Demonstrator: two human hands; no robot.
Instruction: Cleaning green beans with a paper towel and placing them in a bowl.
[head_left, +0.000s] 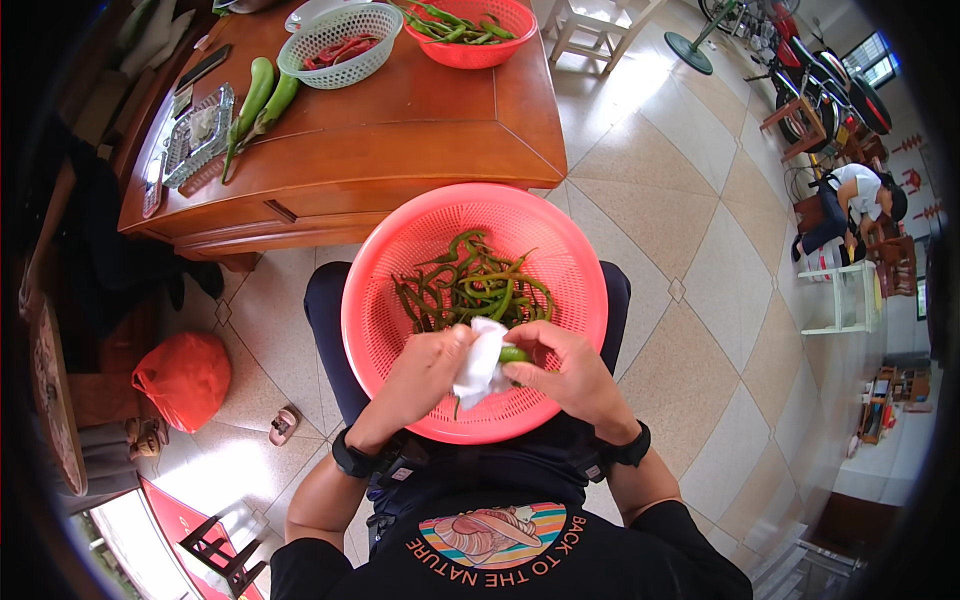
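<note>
A large pink plastic colander (480, 196) rests on my lap, with a heap of long green chili peppers (480, 289) inside. Over its near side, my left hand (426, 367) grips a white cloth or tissue (480, 364). My right hand (562, 367) holds a green pepper (514, 355) between thumb and fingers, and the white cloth touches the pepper's left end. The rest of that pepper is hidden by the cloth and fingers.
Ahead, a wooden table (390, 135) bears a pale green basket (341, 73) of red peppers, a red basket (480, 54) of green peppers, green eggplants (256, 94) and a glass tray (199, 135). A red plastic bag (187, 379) lies left. Another person (855, 195) sits far right.
</note>
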